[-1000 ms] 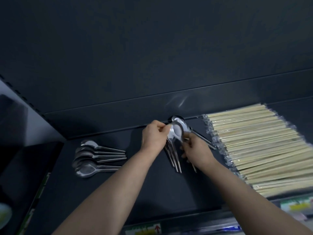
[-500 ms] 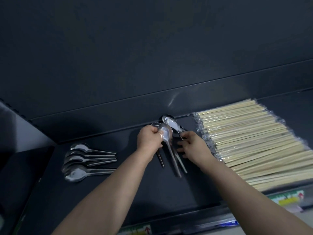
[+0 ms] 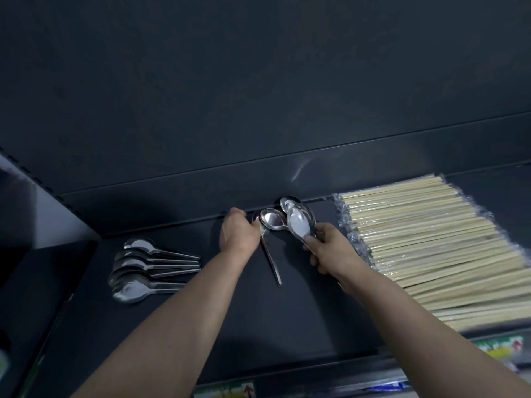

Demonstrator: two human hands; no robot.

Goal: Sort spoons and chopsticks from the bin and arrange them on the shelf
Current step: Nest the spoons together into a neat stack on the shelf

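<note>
From the head camera I look down along both forearms onto the dark shelf (image 3: 287,326). My right hand (image 3: 330,248) has its fingers (image 3: 311,241) clenched round a bunch (image 3: 300,222) of steel spoons. It grips them just below the bowls, and the bowls fan upward toward the shelf's back wall. My left hand (image 3: 240,234) has its fingers curled on the bowl end of one spoon (image 3: 271,259). That spoon lies on the shelf between my hands with its handle pointing back toward me. The fingertips are hidden behind my knuckles, but it looks like a pinch at the neck.

To the left, well apart, a pile (image 3: 143,268) of spoons lies with bowls to the left and handles to the right. On the right, the wrapped chopsticks (image 3: 431,239) lie in a broad row just beside my right hand. The bin is not in view.

I judge that I am in the spoon step, drawing one spoon off the bunch to lay it out. The chopsticks already look arranged. Next, this spoon needs to be set straight. The others must then come off the bunch one at a time without the smooth bowls sliding loose. My right hand's hold has to stay firm while the left one picks.
</note>
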